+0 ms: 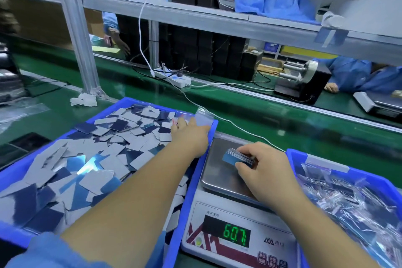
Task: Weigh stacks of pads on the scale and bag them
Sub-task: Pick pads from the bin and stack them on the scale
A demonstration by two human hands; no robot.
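Scale [228, 183] sits between two blue bins, keeping reach short. Right hand [261, 165] pinches pad stack [238, 157] on steel pan, display lit. Left hand [189, 132] grips clear bag [204, 118] over loose-pad bin [13, 233], presumably ready for filling.

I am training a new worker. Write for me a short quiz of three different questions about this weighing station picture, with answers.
1. True or false: the right hand grips a stack of blue-grey pads on the steel pan of the white digital scale.
2. The left hand reaches to: A) a small clear plastic bag B) the scale's buttons.
3. Fill in: loose pads lie in the blue plastic bin on the ____ of the scale.

Key: 1 true; 2 A; 3 left
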